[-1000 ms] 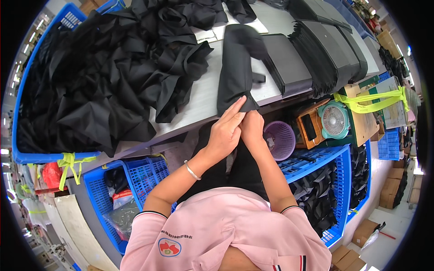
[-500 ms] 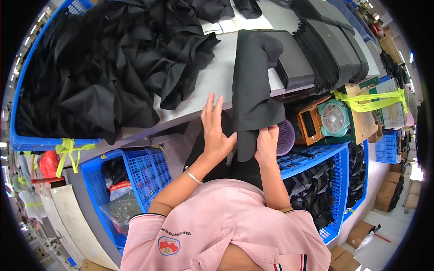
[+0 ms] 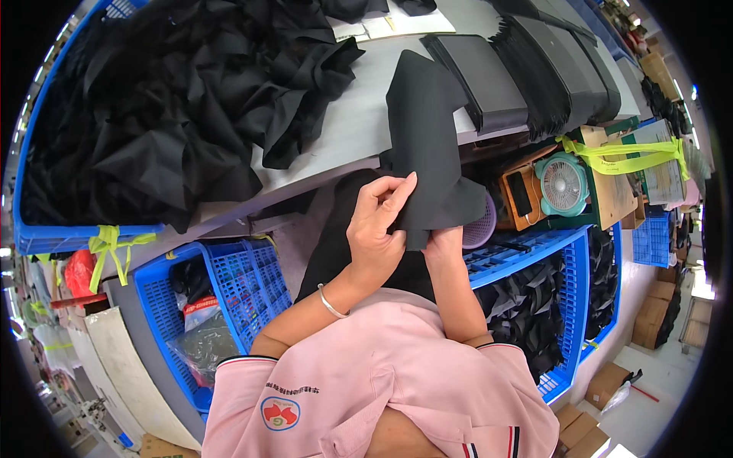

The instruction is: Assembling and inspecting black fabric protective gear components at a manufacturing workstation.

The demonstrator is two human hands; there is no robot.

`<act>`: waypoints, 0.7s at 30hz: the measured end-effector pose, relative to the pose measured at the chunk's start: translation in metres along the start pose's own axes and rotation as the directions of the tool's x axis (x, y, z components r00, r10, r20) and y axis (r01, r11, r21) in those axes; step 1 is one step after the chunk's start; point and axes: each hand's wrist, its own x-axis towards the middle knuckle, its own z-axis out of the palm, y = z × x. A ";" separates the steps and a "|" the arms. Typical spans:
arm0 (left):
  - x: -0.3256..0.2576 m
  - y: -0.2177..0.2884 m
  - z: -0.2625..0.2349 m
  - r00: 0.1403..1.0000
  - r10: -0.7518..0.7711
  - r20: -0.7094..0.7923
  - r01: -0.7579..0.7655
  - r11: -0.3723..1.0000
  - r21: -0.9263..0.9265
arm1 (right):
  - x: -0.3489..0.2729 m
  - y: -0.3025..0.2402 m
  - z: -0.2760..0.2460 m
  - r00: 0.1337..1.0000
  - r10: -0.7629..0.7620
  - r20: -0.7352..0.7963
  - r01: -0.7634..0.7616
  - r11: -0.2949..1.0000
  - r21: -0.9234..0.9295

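Observation:
A black fabric piece (image 3: 424, 145), folded in layers, hangs over the table's front edge toward my lap. My left hand (image 3: 374, 233) grips its left edge, fingers bent and fingertips on the cloth. At the lower end my right hand (image 3: 445, 252) holds the fabric, its fingers hidden under the lower fold. A narrow strip of black cloth shows between the two hands. Left of it, a large heap of crumpled black fabric (image 3: 153, 122) lies in a blue basket on the table (image 3: 363, 99). Right of it are neat stacks of flat black pieces (image 3: 489, 84).
A blue crate (image 3: 244, 286) with bags stands at my left, and another blue basket (image 3: 574, 320) of black pieces at my right. Below the table's right side are a purple bin (image 3: 479, 225) and a teal fan (image 3: 563, 185). White paper (image 3: 393, 24) lies at the back.
My left hand has gone from spread fingers beside the fabric to gripping its left edge. The fabric's upper part has shifted slightly left and straightened; my right hand stays at the lower end.

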 end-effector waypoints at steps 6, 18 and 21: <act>-0.003 0.000 -0.001 0.997 0.071 0.027 -0.071 0.997 0.019 | 0.011 0.005 -0.015 0.997 0.058 0.056 -0.064 0.991 0.120; -0.002 -0.017 -0.008 0.998 0.058 0.017 -0.058 0.997 0.045 | 0.016 0.011 0.006 0.999 -0.040 -0.021 0.040 0.999 0.003; 0.000 -0.017 -0.011 0.999 -0.014 0.041 0.014 1.000 0.004 | 0.023 0.016 0.013 0.995 -0.039 -0.091 0.036 0.999 -0.041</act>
